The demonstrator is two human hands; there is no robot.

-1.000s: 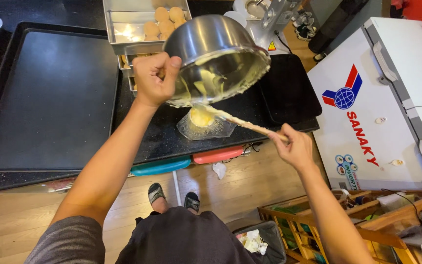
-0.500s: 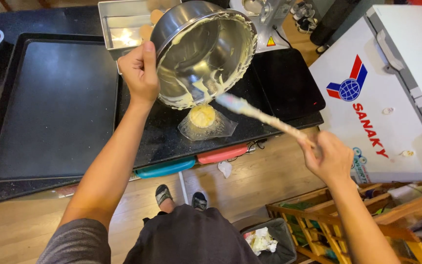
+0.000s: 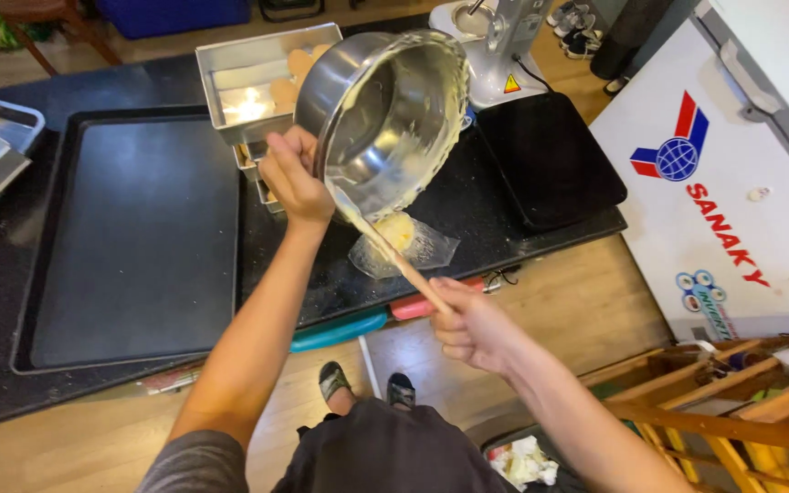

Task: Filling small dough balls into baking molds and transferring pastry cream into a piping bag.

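Note:
My left hand (image 3: 295, 176) grips the rim of a steel mixing bowl (image 3: 393, 117), tilted steeply with its mouth facing me and pale yellow batter smeared inside. My right hand (image 3: 475, 326) holds a wooden-handled spatula (image 3: 393, 256) whose blade reaches the bowl's lower rim. Below the bowl a clear plastic bag (image 3: 405, 242) with a lump of yellow batter lies on the black tray (image 3: 468, 203).
A large empty black baking tray (image 3: 134, 239) lies at left. A metal pan (image 3: 248, 78) with round pale pieces sits behind the bowl, a stand mixer (image 3: 502, 41) farther back. A white chest freezer (image 3: 741, 173) stands at right, wooden frames (image 3: 732, 402) lower right.
The bowl has tipped more upright and moved right. My right hand has drawn closer to the counter, and the spatula now points up into the bowl's lower rim.

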